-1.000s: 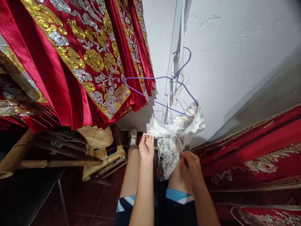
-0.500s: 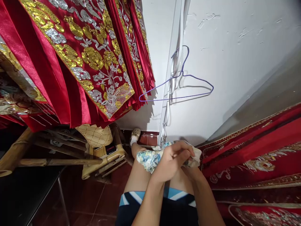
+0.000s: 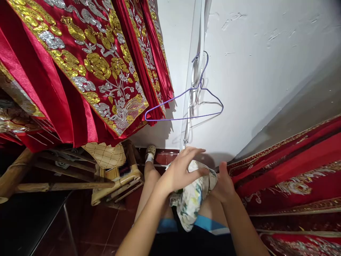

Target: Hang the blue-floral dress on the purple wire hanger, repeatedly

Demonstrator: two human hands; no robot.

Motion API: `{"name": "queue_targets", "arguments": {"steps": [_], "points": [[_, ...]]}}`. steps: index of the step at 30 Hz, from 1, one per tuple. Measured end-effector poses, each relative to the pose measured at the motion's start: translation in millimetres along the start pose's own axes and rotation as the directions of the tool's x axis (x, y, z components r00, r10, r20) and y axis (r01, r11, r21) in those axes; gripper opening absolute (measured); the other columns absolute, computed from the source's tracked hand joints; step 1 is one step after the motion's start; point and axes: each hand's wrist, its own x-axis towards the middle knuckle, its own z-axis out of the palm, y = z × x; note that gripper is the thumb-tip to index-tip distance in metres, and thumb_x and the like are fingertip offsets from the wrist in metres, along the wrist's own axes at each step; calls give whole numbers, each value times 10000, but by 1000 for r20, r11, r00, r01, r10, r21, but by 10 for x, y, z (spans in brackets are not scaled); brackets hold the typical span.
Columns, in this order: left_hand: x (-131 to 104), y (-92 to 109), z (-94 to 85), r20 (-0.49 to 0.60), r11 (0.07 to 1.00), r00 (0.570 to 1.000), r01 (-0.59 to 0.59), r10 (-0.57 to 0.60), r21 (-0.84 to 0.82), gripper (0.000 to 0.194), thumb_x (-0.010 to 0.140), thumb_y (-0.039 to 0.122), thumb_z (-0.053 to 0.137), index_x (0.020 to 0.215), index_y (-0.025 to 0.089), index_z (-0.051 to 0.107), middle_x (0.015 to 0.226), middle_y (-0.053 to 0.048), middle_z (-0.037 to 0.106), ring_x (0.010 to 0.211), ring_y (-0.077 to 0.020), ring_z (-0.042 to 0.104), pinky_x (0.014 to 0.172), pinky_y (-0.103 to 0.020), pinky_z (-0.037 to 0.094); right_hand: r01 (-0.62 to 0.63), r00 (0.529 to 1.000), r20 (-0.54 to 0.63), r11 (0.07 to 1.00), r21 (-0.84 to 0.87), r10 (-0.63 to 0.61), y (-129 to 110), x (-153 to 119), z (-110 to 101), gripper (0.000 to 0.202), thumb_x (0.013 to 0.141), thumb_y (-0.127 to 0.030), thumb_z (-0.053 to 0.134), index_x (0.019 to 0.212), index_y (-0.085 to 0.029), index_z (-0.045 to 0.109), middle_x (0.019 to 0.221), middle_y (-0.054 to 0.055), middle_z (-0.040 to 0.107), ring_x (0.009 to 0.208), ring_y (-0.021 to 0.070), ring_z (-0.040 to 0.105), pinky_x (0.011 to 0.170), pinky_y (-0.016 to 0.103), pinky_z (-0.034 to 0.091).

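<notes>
A bunched white cloth (image 3: 193, 199) with a blue, green and yellow floral print hangs over my lap. My left hand (image 3: 179, 170) curves loosely around its upper left part, the thumb lying across the fabric and the fingers stretched above it. At the right side of the cloth, my right hand (image 3: 224, 183) bears on its edge with the thumb raised; its other fingers are hidden behind the fabric. In front of me a thin purple clothes hanger (image 3: 183, 118) hangs bare from a white strap (image 3: 201, 39) on the wall.
Red pleated costumes with gold and silver embroidery (image 3: 98, 67) hang at the upper left. Below them stands a bamboo chair (image 3: 117, 188), with a black surface (image 3: 32, 213) nearer me. More red embroidered fabric (image 3: 290, 185) fills the right side. A white wall (image 3: 253, 78) rises ahead.
My left hand has gone from curled fingers to a wider spread and moved left. The floral cloth has swung from sideways to hanging down. My right thumb now shows, and the hanger has turned.
</notes>
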Motion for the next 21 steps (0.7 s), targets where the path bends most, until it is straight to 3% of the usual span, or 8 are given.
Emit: {"name": "queue_targets", "arguments": {"steps": [2,4,5,7,11,15,18,21], "points": [[-16,-133,-95,226,987,971,105,-75,-122,356,954,394,597,1267,233,651,1149,-81,693,1105,-268,638,966,-349,487,-108,968,235,990,88,85,-126,37,-148,690,691,-871,593,751,-198,734,641,96,674,624,274,653,525,353,483],[-77,-273,-163,446,961,887,214,-117,-173,332,945,463,591,1097,191,705,1011,-50,712,941,-237,656,826,-297,499,-221,893,419,971,93,163,-267,79,-318,478,620,-623,841,759,-176,741,695,66,698,611,222,639,560,314,492],[-116,-342,-195,513,957,846,249,-143,-145,343,908,491,636,1007,173,716,940,-35,706,857,-215,641,761,-276,484,-235,878,441,970,58,186,-346,103,-404,374,625,-496,878,739,-167,741,693,54,698,596,201,629,562,297,490],[-188,-469,-285,535,963,812,270,-235,13,363,818,512,726,838,150,699,767,-2,655,692,-162,562,649,-247,420,-167,925,338,984,-55,176,-520,169,-562,234,678,-367,850,681,-160,740,637,38,680,545,178,603,516,273,468],[-191,-574,-677,335,842,829,266,-448,469,416,815,478,698,575,164,569,521,30,462,518,-116,369,541,-259,277,78,996,-22,938,-339,-91,-860,435,-764,77,722,-252,773,761,-188,787,643,30,687,533,161,572,449,242,401],[52,-407,-1232,49,650,909,257,-413,715,307,855,399,625,642,178,637,622,-43,609,573,-170,482,592,-273,346,265,892,-206,833,-485,-403,-968,964,-804,281,739,-209,716,1010,-206,790,860,45,743,629,154,586,525,244,425],[297,-250,-1551,-104,589,980,187,-172,787,234,891,323,539,821,179,710,882,-111,726,802,-245,611,811,-321,456,257,924,-149,861,-438,-351,-832,1428,-739,217,833,-305,623,947,-183,762,903,65,744,738,186,625,650,281,483],[482,-184,-1738,-171,514,981,194,-93,836,265,908,270,451,809,172,676,902,-129,719,881,-279,630,924,-387,464,68,989,-90,899,-432,-118,-643,1778,-627,315,881,-437,554,778,-179,703,753,72,716,723,225,627,683,321,495]]}}
